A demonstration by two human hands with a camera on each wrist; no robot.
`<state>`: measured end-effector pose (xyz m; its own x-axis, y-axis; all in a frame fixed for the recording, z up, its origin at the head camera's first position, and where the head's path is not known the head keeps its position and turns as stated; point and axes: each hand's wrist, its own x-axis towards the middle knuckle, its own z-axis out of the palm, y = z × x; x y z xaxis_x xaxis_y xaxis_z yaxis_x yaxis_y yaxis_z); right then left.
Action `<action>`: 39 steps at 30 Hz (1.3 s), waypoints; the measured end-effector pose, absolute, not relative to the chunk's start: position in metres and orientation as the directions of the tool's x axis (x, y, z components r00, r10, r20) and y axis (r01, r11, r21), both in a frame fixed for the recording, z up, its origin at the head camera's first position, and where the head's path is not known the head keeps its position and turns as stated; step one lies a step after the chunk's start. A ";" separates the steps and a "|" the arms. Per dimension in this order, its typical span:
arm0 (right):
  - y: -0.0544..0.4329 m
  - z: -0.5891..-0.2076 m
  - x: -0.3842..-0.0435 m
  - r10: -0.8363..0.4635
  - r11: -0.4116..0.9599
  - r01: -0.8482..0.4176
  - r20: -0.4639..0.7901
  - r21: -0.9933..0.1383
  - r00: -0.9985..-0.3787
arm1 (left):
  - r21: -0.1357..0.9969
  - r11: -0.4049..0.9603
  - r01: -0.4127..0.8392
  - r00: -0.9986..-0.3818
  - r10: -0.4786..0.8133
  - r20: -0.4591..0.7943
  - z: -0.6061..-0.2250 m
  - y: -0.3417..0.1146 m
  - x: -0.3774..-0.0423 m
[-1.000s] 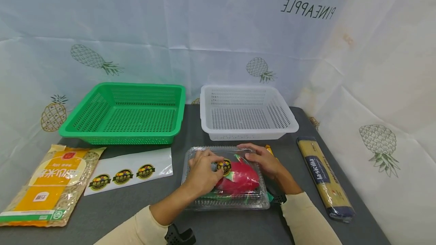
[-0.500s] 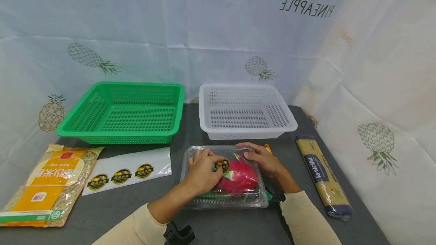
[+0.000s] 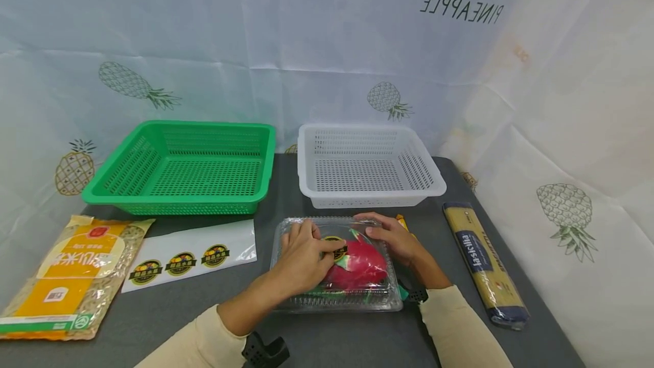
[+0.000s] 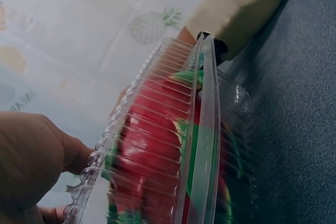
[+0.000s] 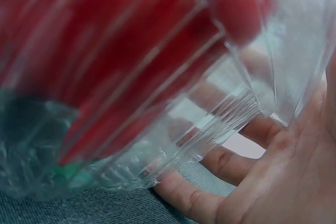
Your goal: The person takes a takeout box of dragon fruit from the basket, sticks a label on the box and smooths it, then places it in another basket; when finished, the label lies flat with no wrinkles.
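Observation:
A clear plastic clamshell box (image 3: 360,302) lies closed on the table, with a red, green-tipped dragon fruit (image 3: 365,266) inside. My left hand (image 3: 301,260) rests on its lid, index finger stretched across a round black-and-gold sticker (image 3: 334,239) and partly covering it. My right hand (image 3: 395,240) holds the box at its far right corner, thumb side over the lid. In the right wrist view, the fingers (image 5: 226,163) reach along the ribbed wall. The left wrist view shows the box's ribbed side (image 4: 157,114) and the left hand (image 4: 31,161) at its upper edge.
Behind the box stand a green basket (image 3: 194,209) and a white basket (image 3: 373,200). To the left lie a sticker sheet (image 3: 235,237) with three round stickers and a grain bag (image 3: 76,277). A spaghetti pack (image 3: 485,266) is at the right table edge.
The left index finger has straightened and slid right over the sticker, covering more of it. The right hand keeps its place on the box. The head view has shifted slightly.

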<state>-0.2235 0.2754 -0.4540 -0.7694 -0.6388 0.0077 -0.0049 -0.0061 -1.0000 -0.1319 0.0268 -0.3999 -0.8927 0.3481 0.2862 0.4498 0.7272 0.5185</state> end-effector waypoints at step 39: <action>0.272 -0.456 -0.225 -0.641 0.009 -0.059 0.039 -0.998 -0.766 | 0.391 0.591 0.706 -0.708 0.586 0.393 -0.407 -0.009 -0.139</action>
<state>-0.2251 0.2724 -0.4555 -0.7662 -0.6414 0.0393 -0.0592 0.0095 -0.9982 -0.1390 -0.0089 -0.4072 -0.7083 0.5862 0.3932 0.7059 0.5909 0.3906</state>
